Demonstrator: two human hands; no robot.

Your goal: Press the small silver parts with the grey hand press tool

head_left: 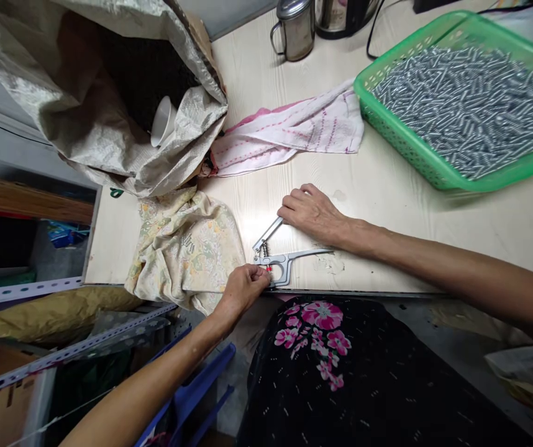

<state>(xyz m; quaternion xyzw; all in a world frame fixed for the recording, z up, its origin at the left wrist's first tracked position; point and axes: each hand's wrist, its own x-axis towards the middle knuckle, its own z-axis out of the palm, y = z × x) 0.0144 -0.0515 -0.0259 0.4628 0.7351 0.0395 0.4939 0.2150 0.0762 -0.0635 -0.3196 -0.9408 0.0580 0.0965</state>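
Note:
A grey metal hand-press tool (282,266) with two long handles and a small spring lies at the table's front edge. My right hand (313,214) is closed round the end of its raised upper handle. My left hand (249,282) pinches with thumb and forefinger at the tool's jaw, right beside a small red part (269,269). What sits between those fingertips is hidden. Left of the tool, several small silvery coil-like pieces (187,242) lie on a crumpled flowered cloth (220,245).
At the right stands a green plastic basket (415,149) full of silvery coil-like pieces (471,105). An open woven sack (122,164) with a white cup (163,121) is at the left. Behind lie a pink-striped towel (294,133) and a metal mug (296,31).

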